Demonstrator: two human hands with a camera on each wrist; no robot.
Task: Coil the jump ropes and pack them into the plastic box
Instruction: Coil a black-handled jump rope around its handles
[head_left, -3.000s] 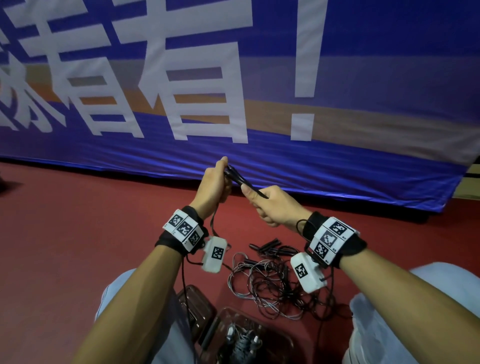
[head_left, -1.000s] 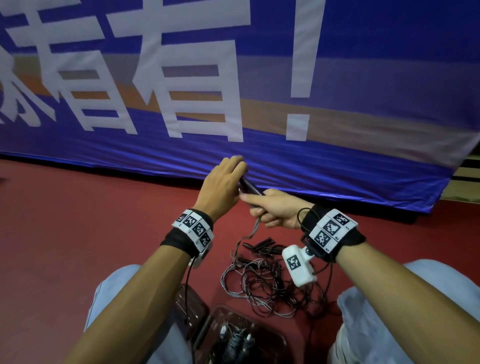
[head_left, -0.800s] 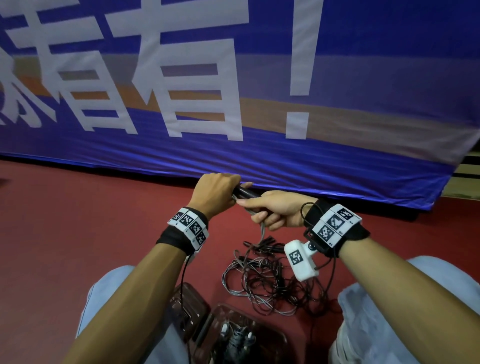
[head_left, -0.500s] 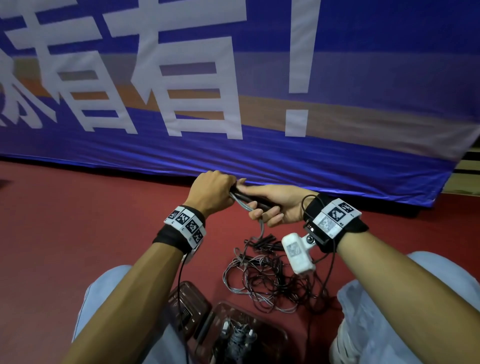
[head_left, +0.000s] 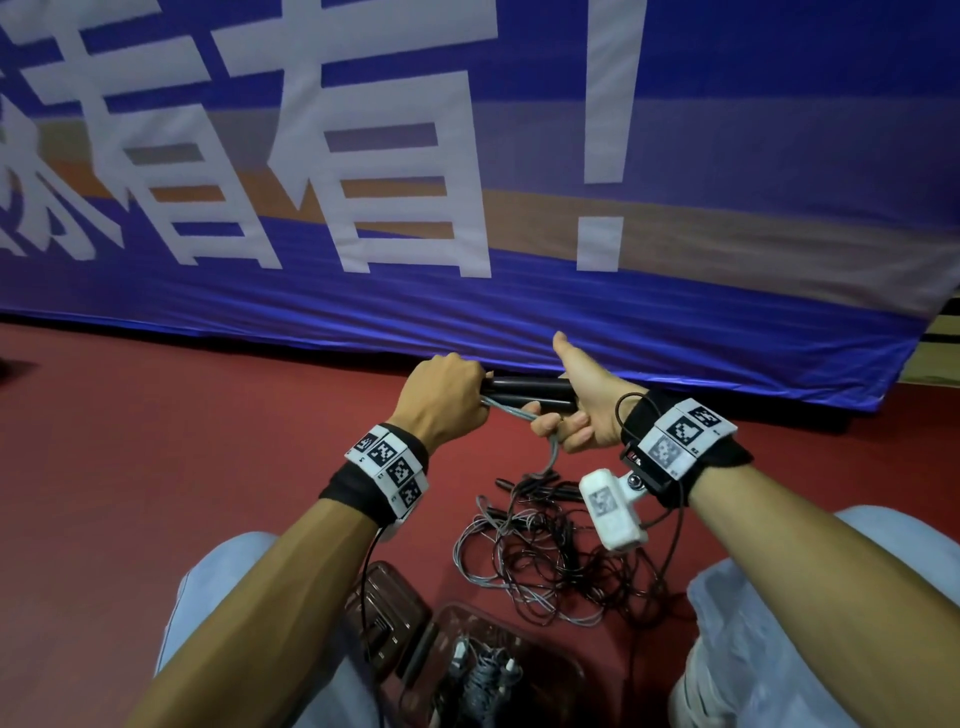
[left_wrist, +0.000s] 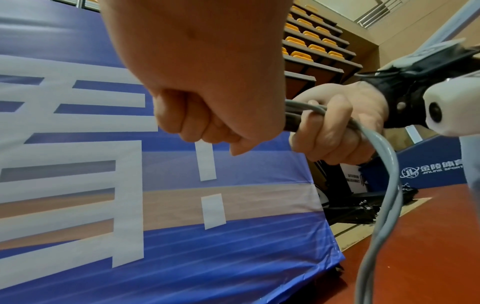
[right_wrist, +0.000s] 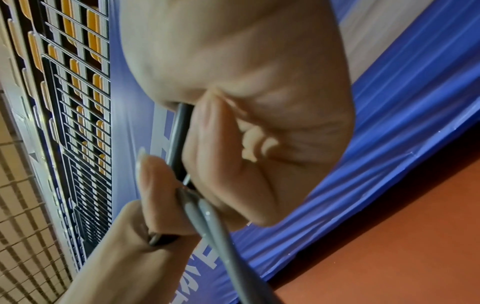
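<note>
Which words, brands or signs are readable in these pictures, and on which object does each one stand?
"有有!": large white characters on the blue banner; the characters to their left are cut off.
"金陵体育" with "JINLING SPORT" beneath: white logo on the blue padded base, cut at the picture edge.
Wristband markers: square code patterns, no readable text.

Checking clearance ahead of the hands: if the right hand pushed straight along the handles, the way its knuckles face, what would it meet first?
Most likely the left hand, gripping the other end of the black handles that the right hand holds. Little bare handle separates them, though depth is uncertain.
</note>
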